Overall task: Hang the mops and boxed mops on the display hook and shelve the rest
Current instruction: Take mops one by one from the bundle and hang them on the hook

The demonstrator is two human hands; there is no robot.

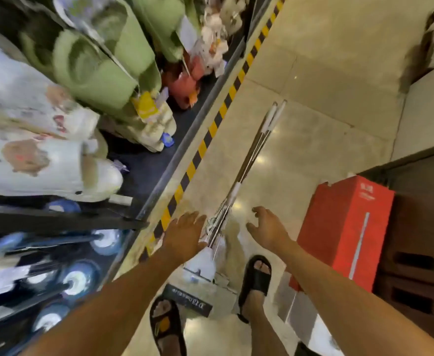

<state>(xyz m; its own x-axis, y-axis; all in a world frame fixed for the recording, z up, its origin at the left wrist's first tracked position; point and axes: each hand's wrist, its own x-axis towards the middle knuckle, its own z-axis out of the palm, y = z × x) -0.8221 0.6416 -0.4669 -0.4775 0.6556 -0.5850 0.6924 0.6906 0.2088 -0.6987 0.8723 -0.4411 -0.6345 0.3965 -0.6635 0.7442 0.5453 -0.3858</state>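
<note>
I look straight down at a pale, glossy tiled floor [326,86] that fills the middle and right of the view. Along my left runs a dark metal store shelf [182,150], blurred, packed with green and white soft goods, with a yellow and black striped tape [212,129] on the floor at its foot. At my right a tall red cardboard mop box [346,227] stands on end against a dark brown cabinet [421,227].

A bundle of silver metal mops with white grips [251,152] lies flat on the floor between my arms. Its long axis starts at my feet, where the heads sit in white wrapping, and runs away from me and slightly to the right, roughly in line with the striped tape. The far tips lie well beyond my reach; the near part of the poles passes between my two hands.

My left hand [185,235] is the nearer one. It hovers low with fingers straight and together, fingertips at the left side of the poles; I cannot tell whether they touch. My right hand [267,227] is on the other side, a little apart from the poles, fingers spread and loosely curled, holding nothing.

I judge the coming move is a two-handed grasp across the poles close to the heads, so the long free end will want to dip as it lifts.
</note>
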